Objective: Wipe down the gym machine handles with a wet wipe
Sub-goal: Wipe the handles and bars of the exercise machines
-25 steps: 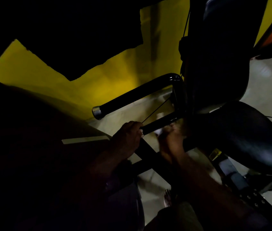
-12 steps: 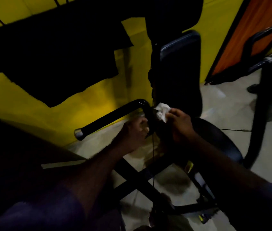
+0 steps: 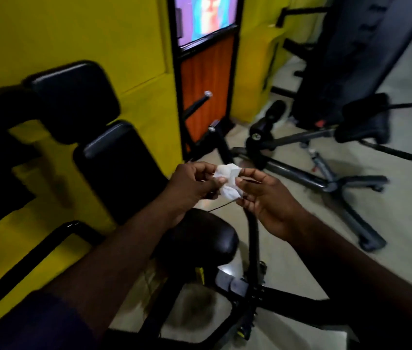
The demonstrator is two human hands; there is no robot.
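Observation:
A crumpled white wet wipe (image 3: pixel 228 181) hangs in the air between both hands, above the machine's round black seat (image 3: pixel 200 238). My left hand (image 3: pixel 192 184) pinches its left side with thumb and fingers. My right hand (image 3: pixel 265 198) pinches its right side with curled fingertips. The black handle bar (image 3: pixel 36 263) of the machine runs along the lower left, away from both hands. A second handle with a silver cap (image 3: pixel 198 103) sticks out in front of the orange door.
Black back pads (image 3: pixel 114 160) stand against the yellow wall (image 3: pixel 73 29) at left. The machine's black frame (image 3: pixel 253 248) rises below my hands. Another machine with a seat (image 3: pixel 364 120) and floor legs (image 3: pixel 326 183) fills the right. The floor is pale tile.
Both hands have come off the curved handle and lifted to the middle of the view, holding the wipe between them. The view has swung up and to the right.

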